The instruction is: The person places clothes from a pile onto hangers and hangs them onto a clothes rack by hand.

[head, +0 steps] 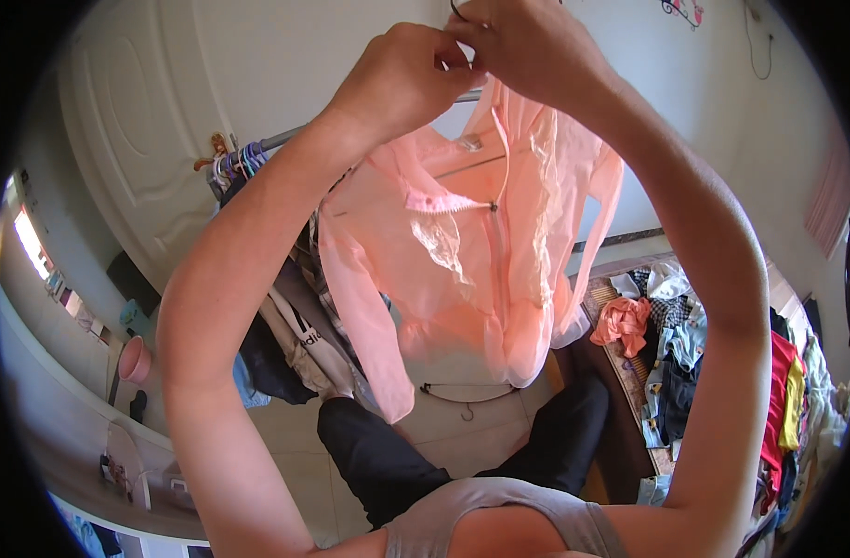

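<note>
A thin, sheer pink zip jacket (pixel 453 244) hangs in front of me, its sleeves dangling and its front zipper partly undone, with shiny pale trim down the front. Both my hands are raised at the top of the view, close together. My left hand (pixel 404 80) is on the left side of the picture with its fingers pinched at the jacket's upper part. My right hand (pixel 522 49) grips beside it, near a dark hook that shows at the top edge; what its fingers hold is partly hidden.
On the left, a rail (pixel 282 138) carries clothes on hangers beside a white door (pixel 139 104). A clip hanger (pixel 466 397) lies on the tiled floor between my legs. Piled clothes (pixel 676 376) cover a low surface at right. A pink basin (pixel 135 360) stands far left.
</note>
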The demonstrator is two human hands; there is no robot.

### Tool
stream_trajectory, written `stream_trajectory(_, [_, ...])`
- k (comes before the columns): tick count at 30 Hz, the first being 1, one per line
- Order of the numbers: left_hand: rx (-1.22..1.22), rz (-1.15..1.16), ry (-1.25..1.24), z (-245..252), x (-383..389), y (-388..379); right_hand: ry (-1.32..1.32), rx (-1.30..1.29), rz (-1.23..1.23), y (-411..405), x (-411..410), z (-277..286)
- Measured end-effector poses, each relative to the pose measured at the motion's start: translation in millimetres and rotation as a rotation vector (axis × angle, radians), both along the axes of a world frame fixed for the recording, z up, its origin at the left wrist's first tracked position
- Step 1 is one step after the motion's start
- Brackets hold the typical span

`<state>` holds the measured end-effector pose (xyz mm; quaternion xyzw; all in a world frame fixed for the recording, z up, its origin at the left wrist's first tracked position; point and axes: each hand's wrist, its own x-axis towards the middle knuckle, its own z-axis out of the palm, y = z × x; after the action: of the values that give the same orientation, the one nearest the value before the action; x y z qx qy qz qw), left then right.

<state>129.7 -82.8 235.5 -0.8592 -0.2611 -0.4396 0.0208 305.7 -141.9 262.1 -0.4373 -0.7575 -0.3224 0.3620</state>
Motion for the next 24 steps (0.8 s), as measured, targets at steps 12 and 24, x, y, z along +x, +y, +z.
stream_trajectory(12, [-0.135,-0.232,-0.188,-14,-30,12,0.356,-0.286,0.158,6,95,-89])
stream_trajectory(24, [-0.225,-0.21,-0.18,-31,-21,24,0.596,-0.539,0.183,-33,158,-136])
